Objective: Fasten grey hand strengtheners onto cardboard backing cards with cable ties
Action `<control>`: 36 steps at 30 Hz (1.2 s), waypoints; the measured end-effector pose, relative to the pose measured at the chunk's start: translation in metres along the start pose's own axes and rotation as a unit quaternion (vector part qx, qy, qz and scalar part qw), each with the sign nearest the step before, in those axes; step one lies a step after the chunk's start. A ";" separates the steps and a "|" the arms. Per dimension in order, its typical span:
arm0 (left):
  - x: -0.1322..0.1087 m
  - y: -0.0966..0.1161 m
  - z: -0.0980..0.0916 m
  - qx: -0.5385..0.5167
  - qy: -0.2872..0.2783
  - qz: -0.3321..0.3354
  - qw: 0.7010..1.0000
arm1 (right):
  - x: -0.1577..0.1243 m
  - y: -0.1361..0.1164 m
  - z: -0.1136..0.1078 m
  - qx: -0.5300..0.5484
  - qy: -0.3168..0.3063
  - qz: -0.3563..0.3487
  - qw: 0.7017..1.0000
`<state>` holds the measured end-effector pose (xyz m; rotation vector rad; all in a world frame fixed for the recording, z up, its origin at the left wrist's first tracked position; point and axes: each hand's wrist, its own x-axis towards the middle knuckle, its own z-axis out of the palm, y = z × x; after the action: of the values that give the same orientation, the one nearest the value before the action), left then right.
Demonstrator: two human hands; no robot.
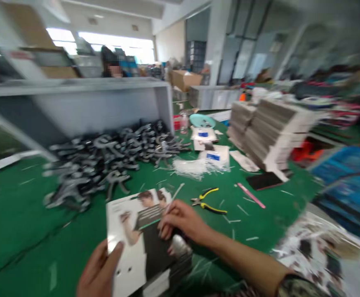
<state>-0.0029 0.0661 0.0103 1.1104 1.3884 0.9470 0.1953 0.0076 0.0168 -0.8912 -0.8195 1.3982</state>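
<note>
A printed cardboard card [127, 255] with photos of people and a dark panel is tilted up in front of me. My left hand [97, 268] grips its left edge, thumb on the front. Over the card's right side, my right hand [180, 222] is closed in a pinch on a thin white cable tie [179, 189], whose end sticks up past the fingers. A shiny, silvery rounded part [180, 245] shows just below that hand; its kind is unclear. Yellow-and-black cutting pliers [205, 200] lie with handles spread, right of the card.
Many black-and-grey clamp-like tools [105, 161] are heaped before a grey bin [105, 99]. White cable ties [189, 168], a pink strip [250, 195], a dark phone-like slab [264, 180] and stacked cards [260, 128] lie beyond. A plastic bag [325, 255] stands right. A person is behind the bin.
</note>
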 end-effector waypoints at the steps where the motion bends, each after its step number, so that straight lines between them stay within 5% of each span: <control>1: -0.012 0.001 -0.010 -0.023 -0.036 -0.047 0.998 | 0.003 -0.007 0.001 -0.035 0.029 -0.022 0.999; 4: -0.027 -0.003 -0.019 -0.158 -0.100 -0.077 0.979 | 0.026 -0.009 0.007 -0.095 0.044 -0.064 0.993; 11: -0.032 -0.024 -0.042 -0.225 -0.026 -0.054 0.973 | 0.047 0.036 0.042 -0.240 -0.058 -0.067 0.967; 22: -0.009 -0.036 -0.060 -0.217 -0.034 -0.015 0.975 | 0.055 0.062 0.040 -0.324 -0.108 -0.036 0.939; 31: 0.001 -0.035 -0.061 -0.173 -0.010 -0.016 0.985 | 0.056 0.064 0.039 -0.446 -0.162 -0.132 0.870; 36: -0.009 -0.022 -0.060 -0.156 -0.008 -0.016 0.988 | 0.055 0.063 0.036 -0.327 -0.096 -0.088 0.936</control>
<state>-0.0648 0.0536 -0.0018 0.8562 1.1928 1.0871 0.1356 0.0622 -0.0247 -1.1524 -1.5288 1.0683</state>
